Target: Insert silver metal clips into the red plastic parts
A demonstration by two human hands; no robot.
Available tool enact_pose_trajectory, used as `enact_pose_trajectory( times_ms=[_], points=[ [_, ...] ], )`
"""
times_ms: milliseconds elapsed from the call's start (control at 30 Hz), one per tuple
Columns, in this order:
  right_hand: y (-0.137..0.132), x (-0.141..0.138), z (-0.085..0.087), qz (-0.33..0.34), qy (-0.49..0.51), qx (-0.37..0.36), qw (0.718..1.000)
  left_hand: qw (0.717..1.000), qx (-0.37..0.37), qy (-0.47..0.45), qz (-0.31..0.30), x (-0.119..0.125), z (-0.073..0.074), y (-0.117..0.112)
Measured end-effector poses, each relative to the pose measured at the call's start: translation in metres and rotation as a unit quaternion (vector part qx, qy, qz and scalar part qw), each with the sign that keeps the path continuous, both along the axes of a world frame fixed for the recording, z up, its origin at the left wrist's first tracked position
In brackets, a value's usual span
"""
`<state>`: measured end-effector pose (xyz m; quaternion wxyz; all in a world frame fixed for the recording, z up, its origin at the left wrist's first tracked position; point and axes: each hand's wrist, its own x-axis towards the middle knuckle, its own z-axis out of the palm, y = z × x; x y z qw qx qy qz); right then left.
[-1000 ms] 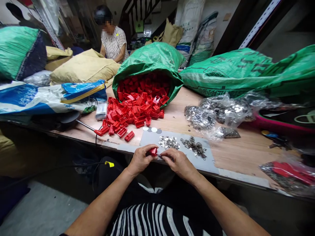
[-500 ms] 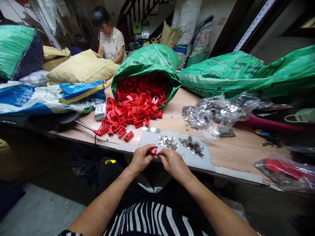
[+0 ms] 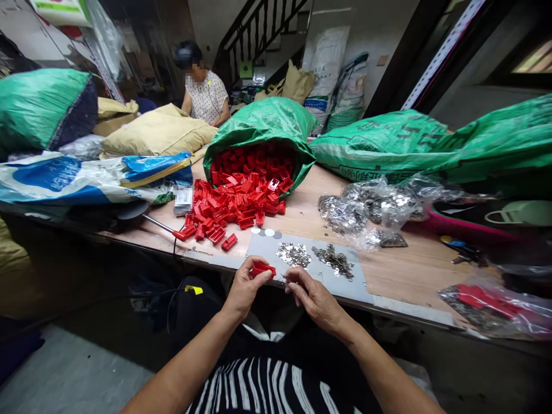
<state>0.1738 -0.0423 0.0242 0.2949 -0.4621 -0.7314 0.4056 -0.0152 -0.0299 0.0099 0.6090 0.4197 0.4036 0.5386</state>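
Between the thumb and fingers of my left hand (image 3: 244, 287) is a red plastic housing (image 3: 264, 269), held just over the table's front edge. My right hand (image 3: 311, 294) is a short way to its right, fingers pinched around a small dark piece too tiny to name. Behind my hands a grey mat (image 3: 362, 270) carries a pile of shiny flat metal pieces (image 3: 293, 254) and a pile of darker small metal parts (image 3: 334, 260). Many more red housings (image 3: 233, 201) spill from the mouth of a green woven sack (image 3: 267, 118).
Clear bags of metal parts (image 3: 366, 204) lie on the right, near a pink-rimmed container (image 3: 466, 224) and a bag with red pieces (image 3: 491, 302). A red-handled tool (image 3: 183, 233) and a small box (image 3: 183, 200) are at left. A person (image 3: 204, 95) sits across the table.
My hands have drawn apart. The red housing has turned lengthwise in my left hand, and my right hand has moved off it to the right. The view has tilted up slightly.
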Motion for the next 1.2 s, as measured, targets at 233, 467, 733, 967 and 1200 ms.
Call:
enact_pose_trajectory(
  times_ms=[233,467,733,967,1200],
  points=[
    [-0.005,-0.01,0.014,0.045,-0.019,-0.001,0.999,0.933,-0.191,-0.298,-0.069,0.002,0.013,-0.015],
    [-0.006,-0.014,0.015,0.029,-0.026,0.065,0.997,0.903,-0.242,-0.353,-0.042,0.006,0.015,-0.024],
    [-0.002,-0.012,0.01,-0.006,0.025,0.038,0.999,0.899,-0.236,-0.365,-0.06,0.013,0.011,-0.027],
    [-0.004,-0.012,0.012,-0.024,0.04,-0.026,0.999,0.904,-0.238,-0.352,-0.045,0.005,0.01,-0.025],
    [-0.004,-0.003,0.009,-0.049,0.013,-0.013,0.999,0.988,-0.145,-0.045,-0.012,-0.007,-0.025,-0.031]
  ],
)
